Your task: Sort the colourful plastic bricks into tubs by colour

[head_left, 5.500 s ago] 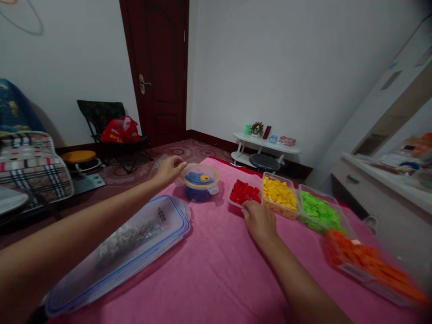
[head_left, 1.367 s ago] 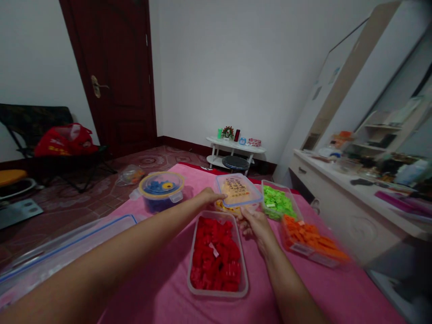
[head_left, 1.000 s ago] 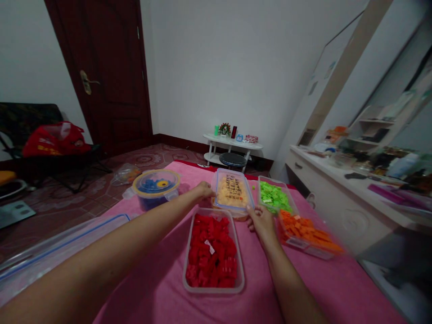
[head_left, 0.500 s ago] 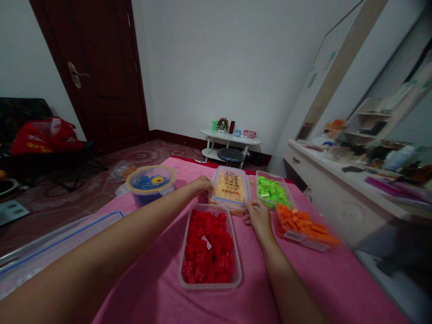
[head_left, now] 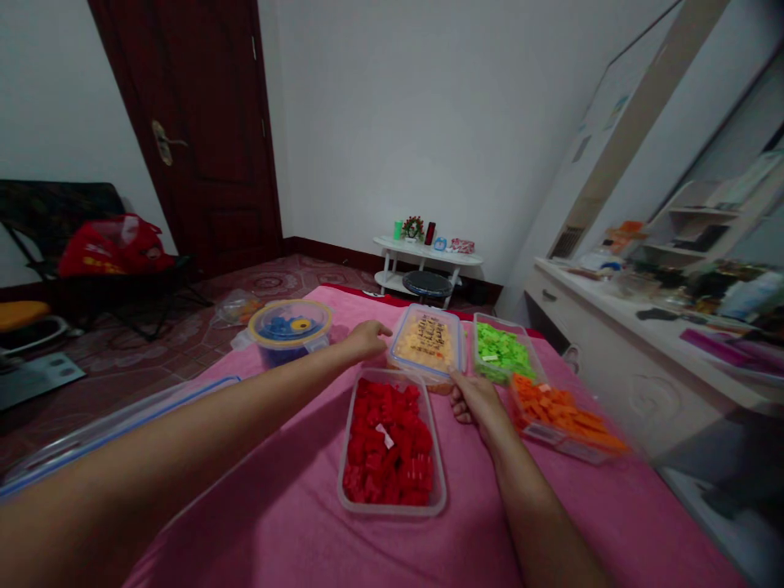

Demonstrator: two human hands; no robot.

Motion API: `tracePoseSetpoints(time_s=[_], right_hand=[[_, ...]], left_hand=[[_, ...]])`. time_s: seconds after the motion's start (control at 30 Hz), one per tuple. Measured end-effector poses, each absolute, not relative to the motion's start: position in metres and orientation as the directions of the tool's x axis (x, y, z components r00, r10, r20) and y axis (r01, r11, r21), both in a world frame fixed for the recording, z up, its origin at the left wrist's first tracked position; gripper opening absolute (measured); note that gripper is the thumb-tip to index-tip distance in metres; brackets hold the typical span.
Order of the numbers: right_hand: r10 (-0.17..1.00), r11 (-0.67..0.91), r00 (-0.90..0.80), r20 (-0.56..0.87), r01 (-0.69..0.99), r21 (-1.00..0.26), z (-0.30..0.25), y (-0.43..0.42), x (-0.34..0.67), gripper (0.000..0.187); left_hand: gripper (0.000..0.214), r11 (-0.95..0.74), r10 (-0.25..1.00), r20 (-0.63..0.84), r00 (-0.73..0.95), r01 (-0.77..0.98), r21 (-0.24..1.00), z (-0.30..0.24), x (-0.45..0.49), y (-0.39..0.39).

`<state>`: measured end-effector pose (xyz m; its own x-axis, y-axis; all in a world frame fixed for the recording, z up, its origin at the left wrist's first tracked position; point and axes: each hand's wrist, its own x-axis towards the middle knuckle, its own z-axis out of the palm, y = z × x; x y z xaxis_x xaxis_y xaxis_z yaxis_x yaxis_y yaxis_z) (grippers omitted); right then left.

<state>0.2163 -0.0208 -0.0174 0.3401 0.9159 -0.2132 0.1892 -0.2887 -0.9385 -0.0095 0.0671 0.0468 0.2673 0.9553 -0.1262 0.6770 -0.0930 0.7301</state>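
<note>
A clear plastic container with a blue-rimmed lid [head_left: 427, 336] stands on the pink cloth, pale yellow pieces inside and dark lettering on its top. My left hand [head_left: 369, 339] is just off its left side, fingers loosely stretched towards it and holding nothing. At the near right corner is my right hand [head_left: 476, 398], its thumb on the lid's edge and its other fingers curled below. Between my forearms sits an unlidded container [head_left: 442, 490] full of red building bricks [head_left: 389, 445], with a small pale pink piece on top.
A round tub [head_left: 291, 331] with blue pieces is on the left, near a blue-edged lid [head_left: 140, 425]. On the right are containers of green bricks [head_left: 502, 349] and orange bricks [head_left: 563, 415]. A white dresser [head_left: 649, 343] runs along the right side.
My left hand has come away from the lidded container's left side. My right hand stays at its near right corner, fingers more curled. The whole view has shifted slightly.
</note>
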Motion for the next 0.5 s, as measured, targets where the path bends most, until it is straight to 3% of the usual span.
tracePoseSetpoints(time_s=[0.1,0.17,0.27,0.37,0.5], right_hand=[[0.932,-0.287,0.308,-0.189,0.312,-0.906,-0.009,-0.023,0.224,0.048],[0.956,-0.214,0.270,-0.116,0.367,-0.905,-0.001,-0.025,0.225,0.045],[0.976,-0.110,0.217,-0.011,0.450,-0.886,0.010,-0.027,0.221,0.040],[0.988,-0.037,0.148,0.048,0.522,-0.852,0.020,-0.030,0.211,0.040],[0.996,-0.001,0.075,0.045,0.522,-0.853,0.031,-0.037,0.201,0.039]], left_hand=[[0.039,-0.344,0.924,0.100,0.369,0.688,0.639,0.066,-0.043,0.036],[0.029,-0.441,0.883,0.127,0.453,0.703,0.558,0.080,-0.074,0.009],[0.016,-0.410,0.899,0.010,0.439,0.831,0.376,0.095,-0.127,-0.035],[0.014,-0.288,0.944,-0.114,0.309,0.942,0.171,0.089,-0.170,-0.078],[0.022,-0.249,0.952,-0.170,0.254,0.967,0.051,0.054,-0.197,-0.116]])
